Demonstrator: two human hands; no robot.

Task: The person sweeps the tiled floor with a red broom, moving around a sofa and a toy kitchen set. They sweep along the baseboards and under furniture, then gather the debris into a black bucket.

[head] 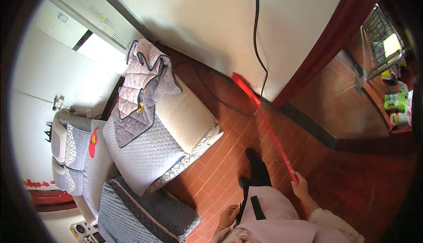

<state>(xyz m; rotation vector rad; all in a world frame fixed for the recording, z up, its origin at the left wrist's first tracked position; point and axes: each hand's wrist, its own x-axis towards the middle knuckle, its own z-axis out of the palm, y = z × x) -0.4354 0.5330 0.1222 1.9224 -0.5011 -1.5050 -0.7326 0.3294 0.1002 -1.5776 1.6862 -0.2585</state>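
Observation:
My right hand (300,186) grips the red handle of a broom (275,139). The handle slants away from me across the tiled floor (211,163). Its red head (246,88) lies against the base of the white wall (205,21), near the wall's corner. Beside my pink apron (272,206) hangs my left hand (228,215), with its fingers curled. Dark strips show near those fingertips, and whether they are held cannot be made out. My dark-shod feet stand on the floor just beyond the apron.
A black cable (255,28) runs down the wall and along the floor near the broom. To the left stand a padded sofa (155,144) with a quilted blanket (142,78) over it, and a dark-covered seat (145,210). A dark red door frame (325,45) borders the doorway on the right.

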